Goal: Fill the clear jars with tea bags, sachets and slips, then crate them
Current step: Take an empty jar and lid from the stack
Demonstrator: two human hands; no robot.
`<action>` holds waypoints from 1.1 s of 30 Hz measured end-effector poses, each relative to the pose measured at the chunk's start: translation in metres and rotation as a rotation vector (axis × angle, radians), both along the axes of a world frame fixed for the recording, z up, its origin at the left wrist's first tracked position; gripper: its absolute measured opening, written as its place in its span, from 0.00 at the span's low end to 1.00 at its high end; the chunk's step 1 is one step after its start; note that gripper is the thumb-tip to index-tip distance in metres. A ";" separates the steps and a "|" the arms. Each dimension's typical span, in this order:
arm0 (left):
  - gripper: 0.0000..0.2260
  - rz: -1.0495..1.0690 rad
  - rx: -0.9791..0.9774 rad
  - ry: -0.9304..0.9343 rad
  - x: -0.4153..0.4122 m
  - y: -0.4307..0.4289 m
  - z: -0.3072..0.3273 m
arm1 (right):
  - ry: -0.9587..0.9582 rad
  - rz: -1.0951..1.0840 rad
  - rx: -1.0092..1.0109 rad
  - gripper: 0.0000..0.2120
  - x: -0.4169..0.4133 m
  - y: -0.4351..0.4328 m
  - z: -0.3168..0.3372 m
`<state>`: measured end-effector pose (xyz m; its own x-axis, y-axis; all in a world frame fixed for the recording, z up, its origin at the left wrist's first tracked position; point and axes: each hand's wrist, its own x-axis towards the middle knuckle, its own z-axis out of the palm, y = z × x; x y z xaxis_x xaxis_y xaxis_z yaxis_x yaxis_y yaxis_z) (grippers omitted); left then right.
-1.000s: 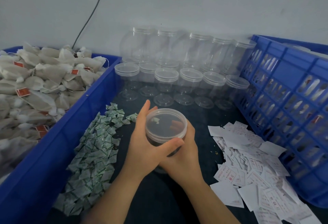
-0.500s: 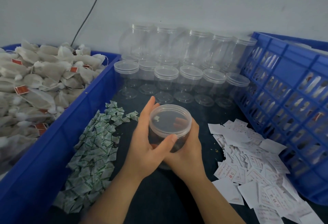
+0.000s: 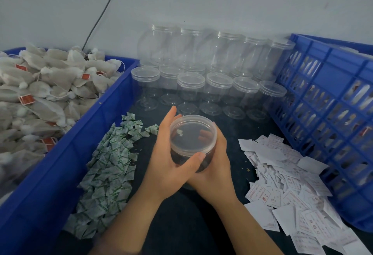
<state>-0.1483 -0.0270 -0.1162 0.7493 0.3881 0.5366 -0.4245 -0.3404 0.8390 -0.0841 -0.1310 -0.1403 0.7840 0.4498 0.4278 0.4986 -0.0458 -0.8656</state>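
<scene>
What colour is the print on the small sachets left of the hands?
Green print on white sachets, clearest in the head view.

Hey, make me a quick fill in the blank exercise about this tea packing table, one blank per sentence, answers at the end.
1. The left hand and right hand both hold a clear jar whose lid is ____ (on or off).
2. The green-and-white sachets lie on the jar's ____ side.
3. The tea bags fill a bin coloured ____.
4. The paper slips lie beside the slatted crate, on the jar's ____ side.
Missing words: on; left; blue; right.
</scene>
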 end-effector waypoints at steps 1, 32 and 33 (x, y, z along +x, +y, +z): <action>0.39 0.024 0.007 -0.009 0.001 -0.001 0.000 | 0.005 0.004 -0.004 0.53 -0.001 0.000 0.000; 0.16 0.490 -0.233 0.529 0.022 0.030 -0.023 | -0.039 -0.019 -0.050 0.52 0.004 0.000 0.001; 0.17 0.504 -0.169 0.586 0.021 0.030 -0.022 | -0.045 -0.018 -0.047 0.52 0.004 0.000 0.000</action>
<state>-0.1274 0.0029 -0.1379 0.6038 0.7971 0.0126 0.2740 -0.2223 0.9357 -0.0796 -0.1315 -0.1403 0.7725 0.4563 0.4416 0.5355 -0.0945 -0.8392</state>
